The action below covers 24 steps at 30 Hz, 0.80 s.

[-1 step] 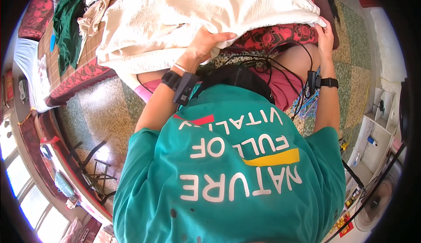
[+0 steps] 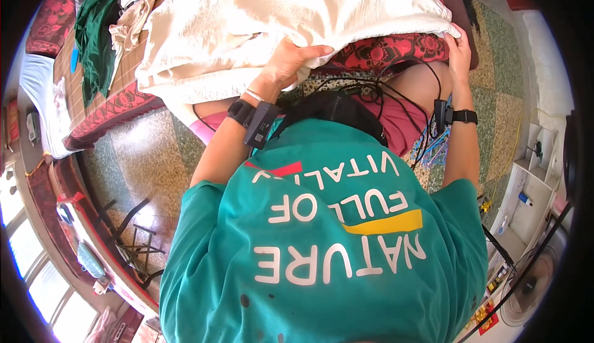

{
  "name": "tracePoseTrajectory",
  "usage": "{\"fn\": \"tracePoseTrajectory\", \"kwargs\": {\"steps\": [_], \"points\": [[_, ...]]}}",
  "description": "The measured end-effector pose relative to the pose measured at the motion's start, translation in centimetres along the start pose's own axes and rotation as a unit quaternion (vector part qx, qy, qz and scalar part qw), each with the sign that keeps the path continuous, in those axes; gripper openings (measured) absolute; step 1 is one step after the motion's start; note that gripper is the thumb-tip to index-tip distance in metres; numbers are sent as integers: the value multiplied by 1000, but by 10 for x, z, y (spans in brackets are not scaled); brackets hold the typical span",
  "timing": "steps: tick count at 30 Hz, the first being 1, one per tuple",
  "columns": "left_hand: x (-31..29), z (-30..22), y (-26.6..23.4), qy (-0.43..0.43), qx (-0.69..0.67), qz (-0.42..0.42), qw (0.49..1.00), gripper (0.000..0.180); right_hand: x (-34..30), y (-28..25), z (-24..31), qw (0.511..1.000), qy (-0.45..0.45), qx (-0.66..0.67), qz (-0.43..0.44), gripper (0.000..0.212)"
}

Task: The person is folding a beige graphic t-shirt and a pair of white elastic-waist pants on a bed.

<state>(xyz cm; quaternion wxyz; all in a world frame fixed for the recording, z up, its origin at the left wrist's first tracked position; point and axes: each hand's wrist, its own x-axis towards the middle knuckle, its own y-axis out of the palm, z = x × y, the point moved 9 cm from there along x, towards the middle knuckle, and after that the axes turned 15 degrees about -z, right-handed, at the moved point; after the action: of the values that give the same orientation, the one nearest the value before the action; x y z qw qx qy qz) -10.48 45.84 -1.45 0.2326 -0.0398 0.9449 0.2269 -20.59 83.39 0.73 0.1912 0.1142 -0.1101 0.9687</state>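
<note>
A large cream cloth [image 2: 247,15], wrinkled and partly folded, lies over the bed edge in front of me. My left hand [image 2: 291,61] grips its near edge around the middle, thumb on top and pointing right. At the cloth's far right corner, my right hand [image 2: 457,49] pinches the hem between thumb and fingers. Between my hands that edge runs slightly raised, and the red and black patterned bedding [image 2: 396,52] shows beneath it. Whether the cloth is a garment or a cover I cannot tell.
A dark green garment [image 2: 96,33] and a beige garment [image 2: 131,26] lie on the brown mat at the left. Black cables [image 2: 377,83] loop across my lap. A white shelf [image 2: 526,169] and a fan [image 2: 529,284] stand at the right; a folding metal frame [image 2: 145,238] is at the left.
</note>
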Motion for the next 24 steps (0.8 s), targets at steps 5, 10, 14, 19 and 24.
{"fn": "tracePoseTrajectory", "kwargs": {"steps": [5, 10, 14, 19, 24], "points": [[0, -3, -4, -4, -4, 2, 1000, 27, 0, 0, 0, 1000, 1, -2, 1, 31], [-2, -3, -5, -11, -21, 8, 1000, 20, 0, 0, -5, 999, 31, 20, -1, 31], [-5, -7, -3, -13, -24, 27, 999, 21, 1, -1, -4, 999, 28, 20, -5, 31], [-6, -4, -5, -30, -21, 35, 999, 24, 1, 0, -5, 999, 34, 35, -4, 32], [-6, -7, -5, -15, -32, 33, 999, 26, 2, 0, -7, 999, 35, 27, -4, 32]]}}
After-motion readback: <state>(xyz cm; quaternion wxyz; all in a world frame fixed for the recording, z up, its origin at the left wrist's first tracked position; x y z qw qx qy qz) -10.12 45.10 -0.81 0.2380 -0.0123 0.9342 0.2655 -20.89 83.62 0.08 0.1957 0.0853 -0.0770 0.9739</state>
